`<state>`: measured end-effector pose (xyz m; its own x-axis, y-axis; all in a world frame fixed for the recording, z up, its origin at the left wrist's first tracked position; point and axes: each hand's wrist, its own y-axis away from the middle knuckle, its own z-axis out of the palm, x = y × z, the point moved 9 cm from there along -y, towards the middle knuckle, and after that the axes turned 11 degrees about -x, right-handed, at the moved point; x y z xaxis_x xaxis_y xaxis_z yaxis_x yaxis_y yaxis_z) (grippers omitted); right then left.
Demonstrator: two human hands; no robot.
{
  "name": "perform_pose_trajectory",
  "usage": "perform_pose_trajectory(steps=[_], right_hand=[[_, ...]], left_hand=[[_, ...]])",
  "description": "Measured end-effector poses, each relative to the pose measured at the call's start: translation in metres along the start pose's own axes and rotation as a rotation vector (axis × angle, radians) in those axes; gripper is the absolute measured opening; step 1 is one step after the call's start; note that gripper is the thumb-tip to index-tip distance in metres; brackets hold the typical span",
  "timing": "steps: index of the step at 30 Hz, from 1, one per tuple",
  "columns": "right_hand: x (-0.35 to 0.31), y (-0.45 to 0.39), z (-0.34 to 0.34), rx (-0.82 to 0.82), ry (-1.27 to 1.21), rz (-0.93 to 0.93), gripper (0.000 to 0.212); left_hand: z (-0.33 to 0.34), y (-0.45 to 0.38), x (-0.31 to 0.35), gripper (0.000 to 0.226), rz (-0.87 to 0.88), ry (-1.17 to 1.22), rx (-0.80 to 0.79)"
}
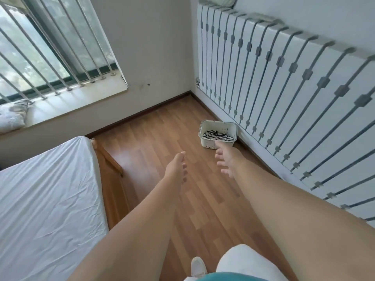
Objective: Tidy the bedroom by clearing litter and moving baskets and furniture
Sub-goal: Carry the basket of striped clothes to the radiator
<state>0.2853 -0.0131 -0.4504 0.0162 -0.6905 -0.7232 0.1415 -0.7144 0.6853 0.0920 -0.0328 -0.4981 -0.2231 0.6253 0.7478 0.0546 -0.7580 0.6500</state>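
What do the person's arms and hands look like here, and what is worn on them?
Both arms are bare to the frame's edge: no sleeves, gloves, watch or rings visible on the left hand or right hand. Fingernails look short and unpainted, though blur limits detail.

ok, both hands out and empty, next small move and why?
Probably step forward and reach for the white basket rim. Both the left hand and right hand are open, stretched toward it, holding nothing; it sits on the floor by the wall with striped cloth inside.
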Motion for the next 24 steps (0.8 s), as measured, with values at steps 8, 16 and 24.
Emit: perform_pose_trajectory(steps=[8,16,24], right_hand=[[-0.043,-0.065,-0.007,0.031,-0.049,0.035,0.046],[-0.137,-0.186,0.002,-0.058,-0.05,0.027,0.047],[-0.234,-0.284,-0.027,-0.11,-0.038,0.072,0.059]], left_hand=[[-0.007,-0.069,0.035,0.03,-0.035,0.02,0.006],[-0.008,-0.167,0.127,0.034,-0.001,0.029,0.111],[0.043,-0.253,0.198,0.038,-0.042,0.043,0.121]])
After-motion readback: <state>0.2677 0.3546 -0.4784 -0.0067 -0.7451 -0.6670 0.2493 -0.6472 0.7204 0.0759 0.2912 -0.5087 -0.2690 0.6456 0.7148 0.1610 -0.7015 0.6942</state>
